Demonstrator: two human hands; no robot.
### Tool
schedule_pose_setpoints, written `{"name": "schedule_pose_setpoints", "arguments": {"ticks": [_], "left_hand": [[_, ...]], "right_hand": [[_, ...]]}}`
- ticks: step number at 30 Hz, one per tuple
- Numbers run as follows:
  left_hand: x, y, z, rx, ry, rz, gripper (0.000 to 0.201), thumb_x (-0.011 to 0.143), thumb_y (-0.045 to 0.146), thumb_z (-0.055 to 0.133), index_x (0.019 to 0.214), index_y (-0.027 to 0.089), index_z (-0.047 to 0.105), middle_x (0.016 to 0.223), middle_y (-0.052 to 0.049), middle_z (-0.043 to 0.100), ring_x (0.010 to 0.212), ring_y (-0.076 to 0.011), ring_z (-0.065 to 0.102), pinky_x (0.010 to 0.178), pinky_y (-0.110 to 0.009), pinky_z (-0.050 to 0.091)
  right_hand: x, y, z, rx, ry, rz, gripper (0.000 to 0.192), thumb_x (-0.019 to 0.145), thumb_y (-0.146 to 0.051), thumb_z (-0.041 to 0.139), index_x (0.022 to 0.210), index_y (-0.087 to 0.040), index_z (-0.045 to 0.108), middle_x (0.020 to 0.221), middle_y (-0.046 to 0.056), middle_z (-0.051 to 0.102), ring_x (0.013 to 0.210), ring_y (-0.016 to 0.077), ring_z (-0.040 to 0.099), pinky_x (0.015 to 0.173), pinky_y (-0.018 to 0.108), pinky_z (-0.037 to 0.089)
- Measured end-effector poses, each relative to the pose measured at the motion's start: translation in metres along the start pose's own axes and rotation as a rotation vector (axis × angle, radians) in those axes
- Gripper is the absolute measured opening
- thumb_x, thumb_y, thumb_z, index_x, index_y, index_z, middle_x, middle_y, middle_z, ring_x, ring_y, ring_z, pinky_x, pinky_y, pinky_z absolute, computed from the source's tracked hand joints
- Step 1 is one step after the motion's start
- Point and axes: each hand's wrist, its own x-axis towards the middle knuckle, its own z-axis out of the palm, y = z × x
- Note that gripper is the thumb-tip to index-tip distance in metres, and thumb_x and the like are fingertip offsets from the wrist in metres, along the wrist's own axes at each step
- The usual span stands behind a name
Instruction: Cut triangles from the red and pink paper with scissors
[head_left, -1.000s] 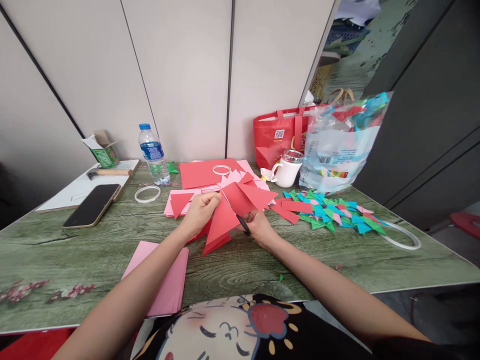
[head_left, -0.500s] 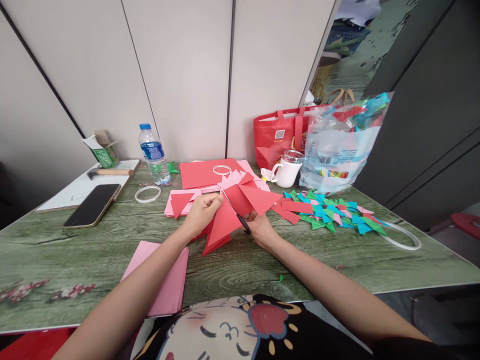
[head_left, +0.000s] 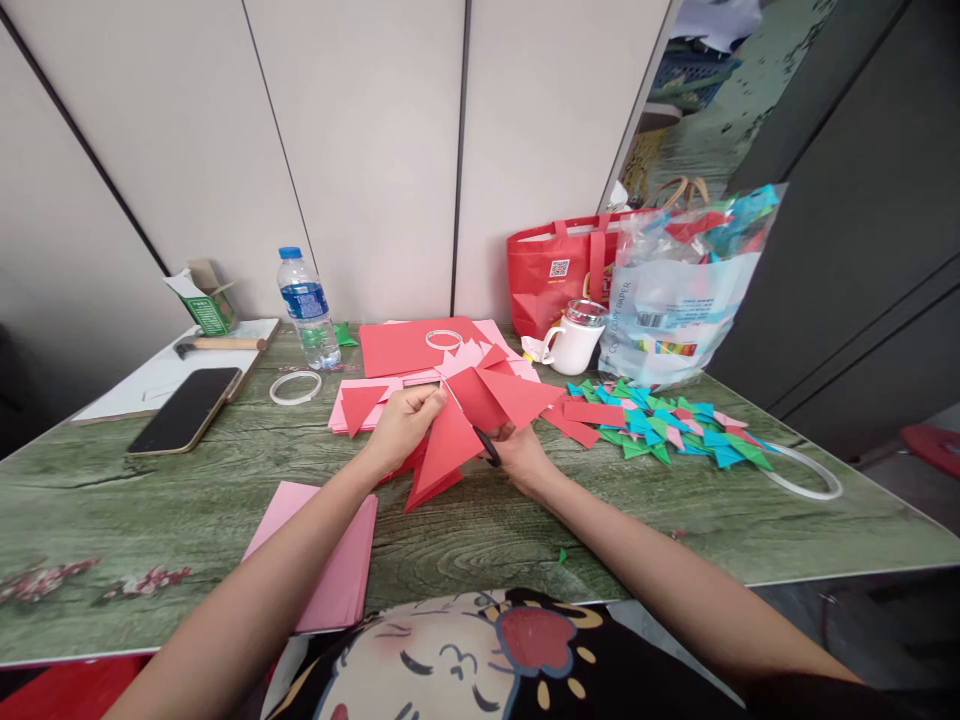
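Head view | our left hand [head_left: 401, 425] pinches red paper [head_left: 450, 440], tip toward us, above the tabletop [head_left: 150, 500] | our right hand [head_left: 521, 455] grips scissors [head_left: 487, 445] just right of it, blades running up into the sheet

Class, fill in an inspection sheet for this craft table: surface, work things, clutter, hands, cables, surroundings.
Surface: green wood-grain table, flower print at its left edge.
Work things: folded red paper; scissors cutting into it.
Clutter: pink sheets, phone, water bottle, white mug, tape ring, coloured triangles, plastic bag, red tote.
Hands: left hand grips the paper; right hand holds the scissors.
Cables: nothing seen.
Surroundings: pale wall panels.
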Motion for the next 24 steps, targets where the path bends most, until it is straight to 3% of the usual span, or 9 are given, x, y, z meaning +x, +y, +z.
{"name": "schedule_pose_setpoints", "arguments": {"ticks": [6, 10, 12, 14, 15, 17, 19, 21, 24], "left_hand": [[0.001, 0.005, -0.002, 0.035, 0.022, -0.03, 0.034, 0.08, 0.036, 0.043, 0.053, 0.017, 0.032, 0.053, 0.005, 0.029, 0.048, -0.0066, 0.026, 0.045, -0.02, 0.02], [0.008, -0.002, -0.012, 0.218, 0.123, -0.055, 0.031, 0.076, 0.03, 0.044, 0.049, 0.017, 0.035, 0.047, 0.005, 0.031, 0.044, -0.0072, 0.028, 0.043, -0.02, 0.021], [0.012, -0.007, -0.019, 0.369, 0.186, -0.06, 0.024, 0.074, 0.025, 0.045, 0.052, 0.016, 0.046, 0.049, 0.003, 0.041, 0.047, -0.0097, 0.039, 0.046, -0.021, 0.029], [0.014, -0.01, -0.024, 0.5, 0.327, 0.009, 0.014, 0.072, 0.02, 0.047, 0.071, 0.014, 0.06, 0.067, -0.002, 0.058, 0.064, -0.0159, 0.053, 0.06, -0.026, 0.041], [0.013, -0.009, -0.025, 0.537, 0.412, 0.09, 0.019, 0.073, 0.019, 0.047, 0.083, 0.013, 0.062, 0.081, -0.006, 0.062, 0.078, -0.019, 0.057, 0.07, -0.029, 0.043], [0.011, -0.004, -0.024, 0.55, 0.506, 0.3, 0.029, 0.081, 0.021, 0.041, 0.102, 0.014, 0.059, 0.106, -0.011, 0.061, 0.101, -0.0212, 0.053, 0.088, -0.036, 0.039], [0.007, 0.002, -0.019, 0.546, 0.397, 0.47, 0.033, 0.087, 0.027, 0.036, 0.114, 0.018, 0.053, 0.117, -0.01, 0.058, 0.111, -0.0197, 0.049, 0.098, -0.04, 0.033], [0.004, 0.005, -0.014, 0.619, 0.226, 0.591, 0.037, 0.085, 0.034, 0.045, 0.119, 0.02, 0.05, 0.118, -0.008, 0.059, 0.117, -0.021, 0.045, 0.105, -0.047, 0.021], [0.001, 0.003, -0.008, 0.714, 0.091, 0.67, 0.024, 0.081, 0.032, 0.055, 0.102, 0.023, 0.061, 0.095, -0.003, 0.069, 0.109, -0.0224, 0.05, 0.103, -0.051, 0.02]], "right_hand": [[0.005, -0.001, -0.007, -0.034, 0.0, -0.016, 0.031, 0.046, -0.023, 0.078, 0.07, -0.012, 0.062, 0.059, 0.001, 0.065, 0.046, 0.0124, 0.056, 0.047, 0.024, 0.049], [0.007, -0.002, -0.012, -0.099, 0.033, -0.049, 0.025, 0.047, -0.022, 0.077, 0.065, -0.012, 0.062, 0.061, 0.001, 0.065, 0.052, 0.0133, 0.058, 0.054, 0.026, 0.05], [0.007, -0.002, -0.012, -0.127, 0.041, -0.086, 0.028, 0.047, -0.023, 0.077, 0.068, -0.012, 0.062, 0.065, 0.003, 0.067, 0.056, 0.0157, 0.06, 0.058, 0.028, 0.051], [0.006, -0.004, -0.01, -0.178, 0.023, -0.13, 0.032, 0.047, -0.025, 0.078, 0.071, -0.013, 0.062, 0.069, 0.006, 0.068, 0.061, 0.0189, 0.062, 0.06, 0.031, 0.051], [0.005, -0.004, -0.01, -0.222, 0.005, -0.147, 0.034, 0.047, -0.027, 0.078, 0.073, -0.013, 0.062, 0.071, 0.007, 0.068, 0.064, 0.0206, 0.062, 0.061, 0.033, 0.052], [0.003, -0.004, -0.009, -0.331, -0.031, -0.172, 0.036, 0.048, -0.03, 0.078, 0.076, -0.014, 0.063, 0.074, 0.009, 0.069, 0.071, 0.0237, 0.063, 0.065, 0.035, 0.052], [0.002, -0.003, -0.009, -0.428, -0.05, -0.199, 0.039, 0.049, -0.032, 0.077, 0.082, -0.015, 0.064, 0.08, 0.009, 0.07, 0.078, 0.0255, 0.063, 0.071, 0.038, 0.052], [0.002, 0.0, -0.01, -0.494, -0.046, -0.251, 0.047, 0.048, -0.032, 0.077, 0.09, -0.017, 0.063, 0.09, 0.009, 0.069, 0.087, 0.0266, 0.062, 0.079, 0.04, 0.05], [0.003, 0.006, -0.013, -0.608, -0.06, -0.285, 0.046, 0.052, -0.032, 0.075, 0.093, -0.016, 0.062, 0.094, 0.009, 0.068, 0.091, 0.0263, 0.061, 0.083, 0.039, 0.048]]}}
